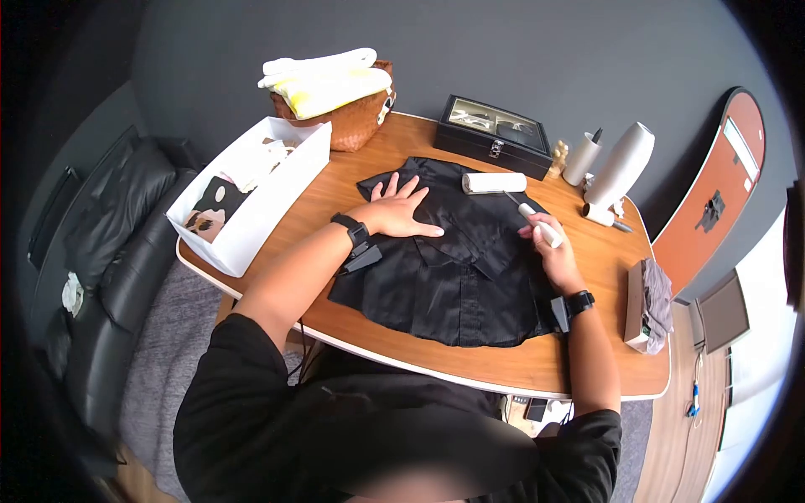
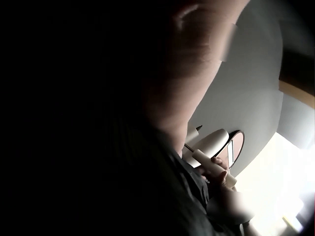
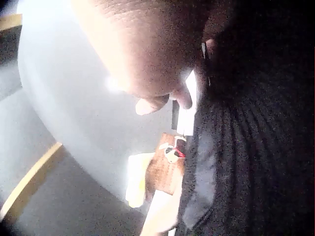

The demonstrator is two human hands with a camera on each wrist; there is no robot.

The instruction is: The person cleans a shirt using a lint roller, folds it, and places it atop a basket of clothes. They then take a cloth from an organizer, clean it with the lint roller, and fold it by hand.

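A black garment (image 1: pixel 436 285) with a button front lies spread on the wooden table. The left hand (image 1: pixel 398 214) rests flat on its upper left part, fingers spread. The right hand (image 1: pixel 552 247) grips the white handle (image 1: pixel 547 225) of a lint roller, whose white roll (image 1: pixel 494 183) lies on the garment's upper right part. In the left wrist view the handle (image 2: pixel 214 168) shows in the right hand (image 2: pixel 224 179), beyond the dark cloth. The right wrist view has the right hand (image 3: pixel 142 64) close up beside the dark cloth (image 3: pixel 246 157); most of the roller is hidden there.
A white box (image 1: pixel 277 197) of items stands at the left, near a brown basket (image 1: pixel 360 130) topped with a white and yellow cloth (image 1: pixel 335 90). At the back are a black watch case (image 1: pixel 474 151), a white bottle (image 1: pixel 620 168) and a mirror (image 1: pixel 713 184). A small box (image 1: pixel 635 306) sits at the right.
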